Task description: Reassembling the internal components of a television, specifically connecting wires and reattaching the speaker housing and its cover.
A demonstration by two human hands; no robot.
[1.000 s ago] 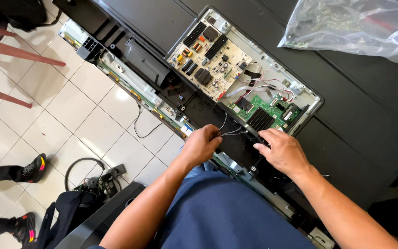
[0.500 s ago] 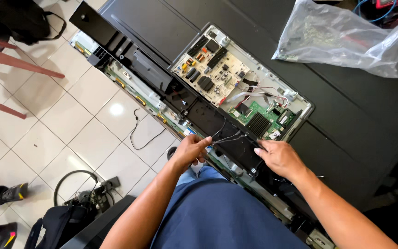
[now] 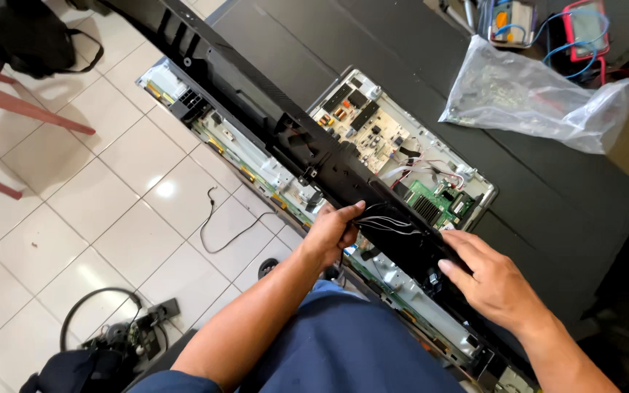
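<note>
Black plastic forms the long trim bar (image 3: 307,145) that both hands work on; it runs diagonally across the open back of a flat screen set, from the upper left down toward the person's lap. The left hand (image 3: 333,231) is curled around the bar's near edge, fingers clamped on it beside a thin bundle of wires (image 3: 387,222), apparently to steady or lift the piece away from the frame. The right hand (image 3: 491,280) lies just right of that bundle, palm down, fingers spread and pressing flat on the bar rather than gripping it, likely to hold that end in place. Both forearms reach out from the body, elbows bent, wrists angled inward toward the bar.

Just beyond the bar sits the exposed circuit board (image 3: 394,145) in its metal tray, pale on one half and green toward the right. Under the bar's near side, a metal frame strip (image 3: 249,164) shows. Farther past the bar, on the dark desk (image 3: 547,189), lies a clear plastic bag (image 3: 533,98). Left of the bar, a loose black cable (image 3: 223,225) curls on the white tiled floor (image 3: 96,218), with a pink chair leg (image 3: 30,105) beyond.
</note>
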